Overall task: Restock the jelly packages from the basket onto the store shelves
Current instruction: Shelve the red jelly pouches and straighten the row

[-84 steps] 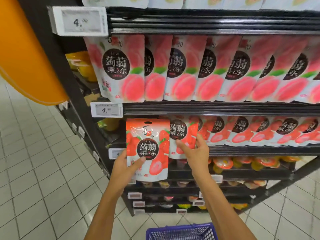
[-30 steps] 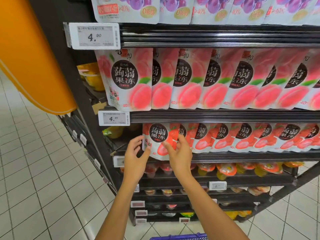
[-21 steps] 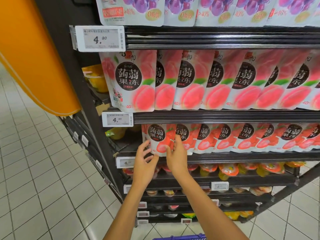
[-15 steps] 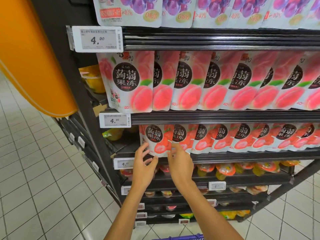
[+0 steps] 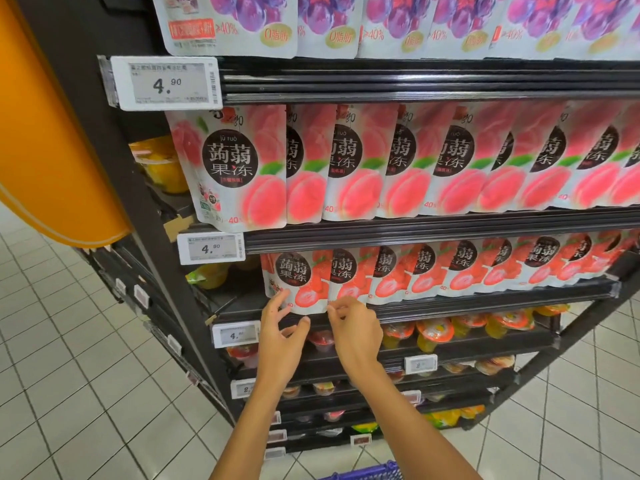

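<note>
Head view: the red-and-white strawberry jelly pouch [image 5: 298,282] stands leftmost above the black shelf rail [image 5: 485,303], and seating it seems nearly done. The left hand [image 5: 280,337] has its fingers spread, one tip touching the pouch's lower corner. The right hand [image 5: 356,336] curls its fingers at the pouch's bottom edge; I cannot tell if they pinch it. Next, probably a reach to the blue plastic basket [image 5: 367,472] below the rail.

I saw the front strawberry jelly package [image 5: 298,282] standing upright at the left end of its shelf [image 5: 485,304]. It was a white pouch with red fruit and a dark round label, and its lower edge sat on the black front lip. The other strawberry packages [image 5: 485,268] overlapped in a row to its right. Peach packages [image 5: 381,168] filled the shelf above, under grape packages [image 5: 398,22]. Only the blue basket [image 5: 369,474] rim showed, nearest me.
</note>
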Demonstrator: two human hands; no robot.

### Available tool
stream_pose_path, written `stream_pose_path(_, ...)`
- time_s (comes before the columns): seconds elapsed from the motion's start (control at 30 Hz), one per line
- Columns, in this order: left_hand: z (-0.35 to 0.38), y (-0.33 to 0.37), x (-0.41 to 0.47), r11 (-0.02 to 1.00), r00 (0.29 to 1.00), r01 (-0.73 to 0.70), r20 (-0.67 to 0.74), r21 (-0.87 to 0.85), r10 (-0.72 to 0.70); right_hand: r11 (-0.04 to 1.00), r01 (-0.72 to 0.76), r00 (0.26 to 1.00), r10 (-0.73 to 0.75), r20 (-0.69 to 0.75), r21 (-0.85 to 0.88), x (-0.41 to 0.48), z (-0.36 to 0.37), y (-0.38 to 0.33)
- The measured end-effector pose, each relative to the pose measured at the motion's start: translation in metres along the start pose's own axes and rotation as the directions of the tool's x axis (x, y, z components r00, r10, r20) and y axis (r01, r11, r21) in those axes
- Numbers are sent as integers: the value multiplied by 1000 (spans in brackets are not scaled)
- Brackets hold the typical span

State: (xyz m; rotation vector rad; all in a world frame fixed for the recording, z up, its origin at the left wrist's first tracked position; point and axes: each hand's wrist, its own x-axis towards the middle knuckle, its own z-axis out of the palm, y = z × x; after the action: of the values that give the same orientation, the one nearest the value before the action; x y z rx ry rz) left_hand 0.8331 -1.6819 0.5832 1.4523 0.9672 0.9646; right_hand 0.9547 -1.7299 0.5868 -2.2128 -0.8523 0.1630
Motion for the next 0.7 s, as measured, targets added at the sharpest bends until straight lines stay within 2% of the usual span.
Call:
stream_pose_path(0.23,11,-3,-4,1000,999,0,-50,-7,0,999,-36,999,35,-28,-21,-2,-14,30)
stream_pose_path(0.33,20,-6,-6,1000,1000,-23,13,4,23,996,-79,992,83,-98,43,3,-27,45)
stream_pose_path(0.5,46,-5,-11,999,989,-35,143,21,31,964,-100,950,166,-266,245,21,-53,64)
stream_pose_path(0.6,69,2,-14,999,974,-28,226,21,23,942,-120,950,201,-240,314,38,-66,73)
stream_pose_path(0.7,96,6,-14,999,966,-17,259,48,4,949,-109,962,176,-208,297,52,-72,80)
